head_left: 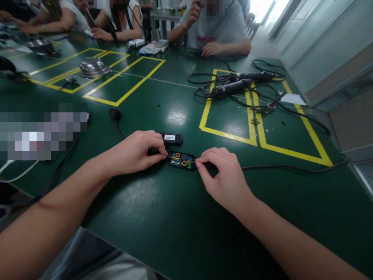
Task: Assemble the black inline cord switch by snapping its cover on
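Evidently I'm at the open black case (178, 167) between my hands: my left hand (140, 149) pinches its left end, my right hand (220, 171) its right, by the cable (250, 167). Keeping both ends steady seems called for, I'd judge. Inside sit coils (184, 163). Just beyond my left fingertips: the labelled cover (171, 139).

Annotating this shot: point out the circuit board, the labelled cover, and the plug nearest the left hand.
Circuit board (181, 160): head view, middle of its component side.
Cover (171, 138): head view, on its white label.
Plug (115, 114): head view, on its black body.
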Motion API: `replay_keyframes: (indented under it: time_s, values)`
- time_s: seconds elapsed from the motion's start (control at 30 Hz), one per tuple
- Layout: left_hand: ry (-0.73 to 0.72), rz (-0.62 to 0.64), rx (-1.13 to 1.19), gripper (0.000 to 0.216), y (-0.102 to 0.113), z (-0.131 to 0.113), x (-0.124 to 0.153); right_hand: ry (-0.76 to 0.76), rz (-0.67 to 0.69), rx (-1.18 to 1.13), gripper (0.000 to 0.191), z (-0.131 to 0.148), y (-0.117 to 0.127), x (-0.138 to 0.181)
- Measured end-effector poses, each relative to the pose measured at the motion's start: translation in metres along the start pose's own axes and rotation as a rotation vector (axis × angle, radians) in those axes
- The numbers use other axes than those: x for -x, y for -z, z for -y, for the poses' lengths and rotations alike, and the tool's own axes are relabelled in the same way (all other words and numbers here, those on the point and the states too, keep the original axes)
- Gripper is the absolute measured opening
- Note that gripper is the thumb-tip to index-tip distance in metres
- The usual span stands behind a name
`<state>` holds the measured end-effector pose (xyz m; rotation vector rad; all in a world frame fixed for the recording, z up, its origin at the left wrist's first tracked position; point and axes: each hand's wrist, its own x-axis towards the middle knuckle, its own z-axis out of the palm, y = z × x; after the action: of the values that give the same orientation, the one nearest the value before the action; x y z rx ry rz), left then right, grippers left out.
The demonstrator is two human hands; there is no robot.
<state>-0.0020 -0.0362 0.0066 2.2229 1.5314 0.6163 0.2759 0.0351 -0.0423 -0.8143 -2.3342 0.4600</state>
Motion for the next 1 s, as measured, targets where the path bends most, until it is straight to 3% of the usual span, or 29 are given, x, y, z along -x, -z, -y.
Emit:
replay_keyframes:
  time_s: [0.1,0.23,0.37,0.57,0.67,0.8,1.0]
  values:
    - [-0.005,-0.071,-0.061,0.020,-0.003,-0.002,-0.003,-0.006,0.003,0.012,0.015,0.001,-0.001,0.000]
    - [0.115,-0.196,-0.092,0.030,-0.012,0.009,-0.008,-0.006,-0.028,-0.015,0.015,0.000,0.000,-0.001]
    - [0.197,-0.162,-0.077,0.042,-0.016,0.021,-0.011,-0.007,-0.013,-0.040,0.025,0.001,-0.001,0.000]
    - [0.016,-0.181,-0.018,0.040,-0.010,0.002,-0.004,-0.043,0.014,-0.060,0.045,0.002,0.000,0.001]
    - [-0.057,-0.105,0.030,0.040,-0.010,-0.010,-0.002,-0.036,0.044,-0.066,0.049,0.004,0.002,0.001]
    - [-0.084,-0.003,0.032,0.037,-0.015,-0.008,-0.004,-0.026,0.078,-0.053,0.037,0.004,0.001,-0.001]
    - [-0.104,-0.027,-0.016,0.036,-0.018,-0.004,-0.004,-0.029,0.059,-0.050,0.023,-0.002,-0.003,-0.001]
